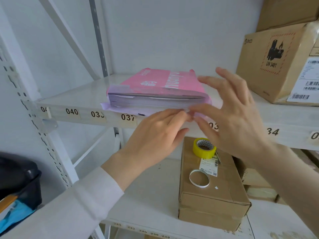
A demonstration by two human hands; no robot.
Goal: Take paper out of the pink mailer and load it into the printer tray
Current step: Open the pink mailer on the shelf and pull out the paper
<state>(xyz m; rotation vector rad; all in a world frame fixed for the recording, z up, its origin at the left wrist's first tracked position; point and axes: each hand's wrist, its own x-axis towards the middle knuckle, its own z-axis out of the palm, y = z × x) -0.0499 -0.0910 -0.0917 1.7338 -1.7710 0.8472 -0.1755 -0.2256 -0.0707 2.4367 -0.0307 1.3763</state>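
A pink mailer (155, 81) lies flat on the upper white shelf (69, 99), its torn open end facing me. A thick stack of white paper (151, 101) shows inside the opening. My left hand (155, 137) reaches up from below, fingertips touching the lower front edge of the stack near its right end. My right hand (233, 109) is at the mailer's right front corner, thumb and forefinger pinching at the bottom sheets or flap where the two hands meet, other fingers spread. What exactly is pinched is blurred. No printer tray is in view.
A brown PICO carton (279, 66) stands on the upper shelf at the right. On the lower shelf a cardboard box (210, 192) carries a yellow tape roll (204, 148) and a thin white ring (199, 178). A black bin (19, 180) sits at lower left.
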